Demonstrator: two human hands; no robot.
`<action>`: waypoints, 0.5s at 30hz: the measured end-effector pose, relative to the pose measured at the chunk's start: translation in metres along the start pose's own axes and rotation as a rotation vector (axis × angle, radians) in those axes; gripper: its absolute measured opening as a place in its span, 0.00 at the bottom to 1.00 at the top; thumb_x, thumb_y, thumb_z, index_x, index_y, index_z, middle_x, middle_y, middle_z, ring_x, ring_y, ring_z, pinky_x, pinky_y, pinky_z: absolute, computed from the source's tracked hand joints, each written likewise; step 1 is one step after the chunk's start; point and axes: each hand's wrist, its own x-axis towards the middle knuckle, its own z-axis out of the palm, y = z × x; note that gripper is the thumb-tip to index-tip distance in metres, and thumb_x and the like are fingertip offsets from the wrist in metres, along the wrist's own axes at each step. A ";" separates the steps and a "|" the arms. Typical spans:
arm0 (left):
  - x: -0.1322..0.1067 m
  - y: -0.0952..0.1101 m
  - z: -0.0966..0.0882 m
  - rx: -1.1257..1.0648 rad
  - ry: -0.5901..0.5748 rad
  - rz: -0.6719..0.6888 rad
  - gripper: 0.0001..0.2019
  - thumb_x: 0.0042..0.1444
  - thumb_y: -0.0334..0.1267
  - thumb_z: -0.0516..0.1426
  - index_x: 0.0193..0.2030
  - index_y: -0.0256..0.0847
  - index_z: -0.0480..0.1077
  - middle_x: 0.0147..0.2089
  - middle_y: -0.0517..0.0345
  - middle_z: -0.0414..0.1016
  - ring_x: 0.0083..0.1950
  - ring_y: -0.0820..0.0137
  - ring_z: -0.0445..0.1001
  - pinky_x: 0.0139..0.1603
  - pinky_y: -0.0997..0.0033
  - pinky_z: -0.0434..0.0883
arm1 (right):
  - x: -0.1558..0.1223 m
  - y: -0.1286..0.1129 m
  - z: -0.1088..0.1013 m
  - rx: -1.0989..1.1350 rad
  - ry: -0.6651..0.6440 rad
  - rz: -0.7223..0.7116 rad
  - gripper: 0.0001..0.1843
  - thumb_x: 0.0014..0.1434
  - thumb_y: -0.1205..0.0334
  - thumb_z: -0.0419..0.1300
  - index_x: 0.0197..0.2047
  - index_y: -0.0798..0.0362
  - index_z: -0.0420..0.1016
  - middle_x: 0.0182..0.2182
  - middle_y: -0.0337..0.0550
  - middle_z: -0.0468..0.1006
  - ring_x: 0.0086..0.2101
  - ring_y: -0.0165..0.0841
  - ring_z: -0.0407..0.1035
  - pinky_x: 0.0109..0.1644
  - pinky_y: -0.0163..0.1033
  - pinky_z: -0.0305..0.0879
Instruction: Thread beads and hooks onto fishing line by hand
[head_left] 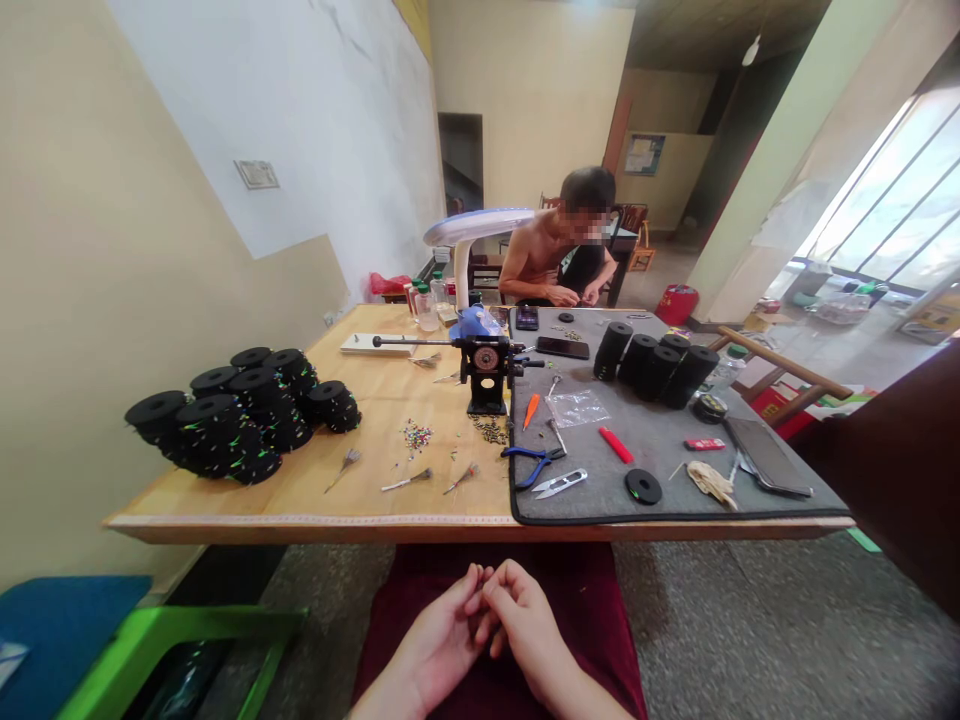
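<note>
My left hand (444, 632) and my right hand (526, 622) meet above my lap, in front of the table's near edge. The fingers of both are curled and pressed together at the tips. Anything between them is hidden or too small to name. Just past my hands on the table lie thread snips (560, 484), blue-handled pliers (531, 464), a red tube-shaped piece (616, 445) and a black foam spool (643, 487). Small bundles of fine stems (409, 480) lie on the bare wood beside scattered coloured beads (418, 434).
Stacks of black spools with bright bits (244, 405) stand at left; more black spools (660, 368) stand at right on the grey mat (592, 420). A small black machine (486, 370) and a lamp (480, 225) occupy the middle. A person (559, 245) sits opposite. A green stool (187, 630) is lower left.
</note>
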 end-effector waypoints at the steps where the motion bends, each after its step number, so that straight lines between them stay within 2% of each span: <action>1: 0.000 0.000 0.000 0.004 -0.002 0.003 0.05 0.58 0.35 0.57 0.35 0.36 0.72 0.21 0.63 0.72 0.15 0.76 0.63 0.20 0.75 0.58 | 0.000 0.000 0.000 -0.002 0.001 0.000 0.23 0.48 0.42 0.62 0.26 0.53 0.59 0.25 0.42 0.78 0.15 0.24 0.66 0.14 0.26 0.52; 5: -0.001 0.000 0.001 0.033 -0.008 0.019 0.04 0.57 0.35 0.58 0.34 0.36 0.72 0.19 0.65 0.70 0.15 0.76 0.63 0.19 0.75 0.58 | 0.000 0.000 0.000 0.003 0.002 0.000 0.24 0.47 0.41 0.62 0.27 0.53 0.60 0.24 0.40 0.77 0.15 0.24 0.65 0.14 0.26 0.51; 8: -0.002 0.000 0.002 0.066 -0.065 0.060 0.06 0.52 0.37 0.63 0.30 0.37 0.71 0.17 0.67 0.65 0.16 0.76 0.63 0.19 0.75 0.59 | 0.001 0.001 0.000 0.011 0.002 0.003 0.25 0.47 0.39 0.62 0.27 0.53 0.59 0.23 0.39 0.76 0.15 0.23 0.65 0.13 0.25 0.51; 12: -0.005 -0.002 0.004 0.160 -0.118 0.179 0.12 0.44 0.41 0.67 0.29 0.37 0.71 0.17 0.68 0.63 0.16 0.74 0.64 0.18 0.73 0.61 | 0.003 0.005 -0.001 0.010 -0.001 0.005 0.27 0.45 0.37 0.62 0.28 0.52 0.60 0.20 0.36 0.75 0.13 0.23 0.63 0.13 0.26 0.51; 15: -0.009 -0.002 0.004 0.290 -0.158 0.285 0.14 0.45 0.45 0.66 0.28 0.36 0.71 0.16 0.67 0.63 0.17 0.72 0.66 0.20 0.71 0.64 | 0.005 0.005 -0.002 -0.015 0.014 -0.004 0.28 0.45 0.36 0.62 0.28 0.52 0.60 0.17 0.33 0.72 0.11 0.22 0.58 0.13 0.27 0.51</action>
